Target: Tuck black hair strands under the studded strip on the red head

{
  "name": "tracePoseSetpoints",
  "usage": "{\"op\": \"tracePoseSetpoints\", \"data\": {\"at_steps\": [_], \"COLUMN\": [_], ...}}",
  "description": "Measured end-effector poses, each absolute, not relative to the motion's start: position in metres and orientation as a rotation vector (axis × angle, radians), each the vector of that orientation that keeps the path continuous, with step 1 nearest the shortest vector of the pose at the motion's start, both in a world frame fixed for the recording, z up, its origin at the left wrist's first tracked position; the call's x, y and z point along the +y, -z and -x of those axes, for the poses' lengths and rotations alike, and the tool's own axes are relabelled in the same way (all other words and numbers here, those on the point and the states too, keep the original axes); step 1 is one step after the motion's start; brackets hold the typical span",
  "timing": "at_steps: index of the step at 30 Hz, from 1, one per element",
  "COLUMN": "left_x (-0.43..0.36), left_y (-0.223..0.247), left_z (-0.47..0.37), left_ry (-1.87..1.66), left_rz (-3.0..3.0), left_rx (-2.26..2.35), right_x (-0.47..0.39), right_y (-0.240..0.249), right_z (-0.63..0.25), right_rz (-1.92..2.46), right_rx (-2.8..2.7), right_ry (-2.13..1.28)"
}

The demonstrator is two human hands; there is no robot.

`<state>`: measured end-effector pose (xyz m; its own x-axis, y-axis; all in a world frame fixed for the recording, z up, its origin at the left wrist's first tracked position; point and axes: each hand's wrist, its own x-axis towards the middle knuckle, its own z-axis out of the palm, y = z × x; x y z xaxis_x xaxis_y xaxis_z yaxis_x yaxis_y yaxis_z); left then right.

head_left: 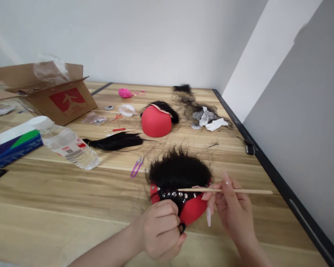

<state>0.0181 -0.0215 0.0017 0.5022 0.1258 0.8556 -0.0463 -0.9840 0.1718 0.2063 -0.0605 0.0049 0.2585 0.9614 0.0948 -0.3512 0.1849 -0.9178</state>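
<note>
A red dome form lies in front of me, bearing a mass of black hair. Several shiny round-headed pins run along the hair's near edge. My left hand is a fist at the form's near side, closed on a lock of black hair that runs down from the pinned edge; a dark loop shows by the thumb. Between thumb and fingers, my right hand grips a thin wooden stick level above the form. The stick's left tip is at the hair just above the pins.
Beyond stand a second red dome with hair, a black hair bundle and purple snips. At left are a water bottle, a blue box and a cardboard carton. Loose hair and crumpled tissue lie at back right.
</note>
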Motion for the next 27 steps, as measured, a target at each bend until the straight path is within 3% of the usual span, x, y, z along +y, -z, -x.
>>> {"op": "tracePoseSetpoints", "data": {"at_steps": [27], "left_x": [-0.021], "left_y": [0.002], "left_z": [-0.016], "left_ry": [-1.493], "left_rz": [-2.638], "left_rx": [0.135], "right_x": [-0.066], "right_y": [-0.013], "right_z": [-0.211], "right_rz": [1.046], "right_rx": [-0.844], "right_ry": [-1.158]}}
